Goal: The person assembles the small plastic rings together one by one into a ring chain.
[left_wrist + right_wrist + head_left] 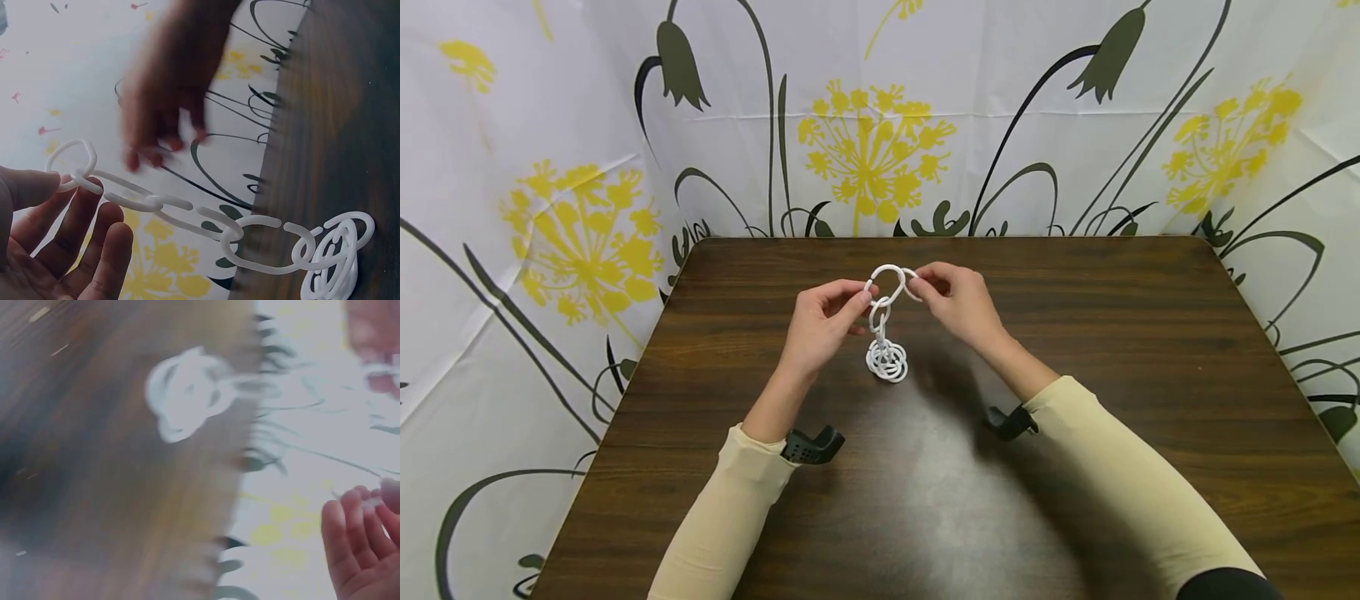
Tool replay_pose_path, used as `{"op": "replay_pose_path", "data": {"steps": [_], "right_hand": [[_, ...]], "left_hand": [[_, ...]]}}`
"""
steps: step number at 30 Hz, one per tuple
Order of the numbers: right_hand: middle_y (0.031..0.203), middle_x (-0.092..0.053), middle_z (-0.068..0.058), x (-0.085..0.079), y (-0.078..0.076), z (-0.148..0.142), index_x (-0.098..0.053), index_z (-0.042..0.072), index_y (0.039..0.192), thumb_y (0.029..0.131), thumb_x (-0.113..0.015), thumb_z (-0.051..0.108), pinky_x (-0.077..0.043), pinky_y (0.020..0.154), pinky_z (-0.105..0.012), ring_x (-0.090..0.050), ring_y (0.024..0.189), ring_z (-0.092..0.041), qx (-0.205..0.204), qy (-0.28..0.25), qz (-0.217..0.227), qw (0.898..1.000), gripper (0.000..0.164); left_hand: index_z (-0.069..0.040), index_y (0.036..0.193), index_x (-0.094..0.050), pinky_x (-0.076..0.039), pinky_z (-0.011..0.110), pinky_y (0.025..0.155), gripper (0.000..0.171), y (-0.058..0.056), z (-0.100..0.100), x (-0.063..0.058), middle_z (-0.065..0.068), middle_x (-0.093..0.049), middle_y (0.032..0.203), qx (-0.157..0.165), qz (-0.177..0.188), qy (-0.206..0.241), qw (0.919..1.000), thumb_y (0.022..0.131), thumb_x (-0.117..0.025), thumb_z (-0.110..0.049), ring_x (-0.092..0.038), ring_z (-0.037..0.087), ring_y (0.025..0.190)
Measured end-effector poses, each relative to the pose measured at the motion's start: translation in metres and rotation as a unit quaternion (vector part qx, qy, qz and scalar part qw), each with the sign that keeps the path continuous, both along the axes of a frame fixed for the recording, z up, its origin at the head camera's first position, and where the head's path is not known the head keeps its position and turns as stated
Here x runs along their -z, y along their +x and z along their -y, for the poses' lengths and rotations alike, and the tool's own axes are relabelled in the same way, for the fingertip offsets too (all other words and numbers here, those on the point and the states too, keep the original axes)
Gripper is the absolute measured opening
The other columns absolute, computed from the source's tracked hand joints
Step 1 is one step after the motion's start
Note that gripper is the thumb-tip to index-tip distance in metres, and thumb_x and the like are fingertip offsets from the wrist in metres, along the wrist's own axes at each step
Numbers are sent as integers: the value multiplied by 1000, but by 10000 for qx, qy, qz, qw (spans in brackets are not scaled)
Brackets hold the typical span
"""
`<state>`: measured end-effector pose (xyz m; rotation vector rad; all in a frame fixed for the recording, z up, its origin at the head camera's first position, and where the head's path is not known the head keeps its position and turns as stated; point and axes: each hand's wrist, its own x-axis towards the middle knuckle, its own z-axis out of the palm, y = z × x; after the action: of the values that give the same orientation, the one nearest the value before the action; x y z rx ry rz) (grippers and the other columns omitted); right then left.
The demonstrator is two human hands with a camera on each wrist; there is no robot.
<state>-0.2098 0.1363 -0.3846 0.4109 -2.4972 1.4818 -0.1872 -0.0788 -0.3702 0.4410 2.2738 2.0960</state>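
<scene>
A chain of white plastic links [887, 267] hangs above the table from my left hand [820, 329]. Thumb and fingertips of that hand pinch a link near the chain's upper end; the left wrist view shows gaps in several links [261, 220]. Lower down, the chain runs into a heap of links [887, 377] on the tabletop. My right hand [962, 308], to the right of the chain, pinches a curved white link [911, 271] that overlaps the top link in the head view. Whether those two are hooked together I cannot tell. In the left wrist view the right hand [165, 100] is blurred.
A dark wood-grain table [737, 517] lies beneath both hands. Behind and beside it hangs a white curtain [1000, 50] with yellow and dark green flower prints. Each wrist wears a black device [811, 446].
</scene>
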Motion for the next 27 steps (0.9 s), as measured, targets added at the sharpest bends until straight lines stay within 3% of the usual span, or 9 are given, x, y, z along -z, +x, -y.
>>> {"op": "replay_pose_path", "data": {"steps": [3,6,11,15,20,23,27], "right_hand": [[83,-69,-17,-21,5,0,-70,-3,99,95,-66,14,-57,57,-31,-65,66,-29,-51,-1049,-113,9944,18],[85,-67,-23,-38,10,0,-68,-8,100,97,-63,11,-59,58,-33,-65,65,-25,-200,-1805,-167,9832,20],[86,-65,-27,-54,16,1,-67,-10,104,98,-59,6,-59,60,-33,-64,65,-20,-441,-2170,-348,9746,19],[85,-66,-24,-59,20,3,-68,-8,102,97,-61,7,-59,60,-34,-64,66,-22,-660,-2005,-395,9767,17],[83,-69,-12,-54,23,8,-72,0,99,95,-65,11,-56,59,-29,-64,66,-18,-885,-1072,-436,9893,14],[80,-68,-8,-50,25,11,-73,3,97,94,-68,12,-52,55,-29,-61,63,-14,-894,-611,-548,9926,12],[76,-66,-4,-48,26,15,-73,2,95,93,-69,11,-50,52,-32,-60,62,-16,-967,-453,-622,9923,11]], "left_hand": [[3,109,-70,-58,35,61,21,0,0,0,8,-72,101,-35,8,-12,10000,95,-67,-13,-66,16,80],[4,109,-70,-58,34,60,22,0,0,0,11,-72,102,-54,5,15,10000,95,-66,-12,-65,17,80],[5,109,-70,-58,36,61,22,-1,0,0,24,-68,107,-60,3,44,10000,95,-66,-12,-65,16,79],[4,109,-70,-59,37,61,22,-1,0,0,22,-69,106,-79,14,41,10000,95,-66,-12,-66,17,79],[3,109,-70,-59,41,63,22,0,0,-1,6,-72,98,-88,29,16,10000,95,-67,-13,-66,19,80],[3,108,-70,-59,40,62,21,1,-1,-1,4,-72,96,-70,12,16,10000,95,-67,-13,-67,24,82],[3,108,-70,-59,39,62,21,1,-2,-1,4,-71,94,-48,-28,2,10000,94,-67,-13,-66,36,87]]}}
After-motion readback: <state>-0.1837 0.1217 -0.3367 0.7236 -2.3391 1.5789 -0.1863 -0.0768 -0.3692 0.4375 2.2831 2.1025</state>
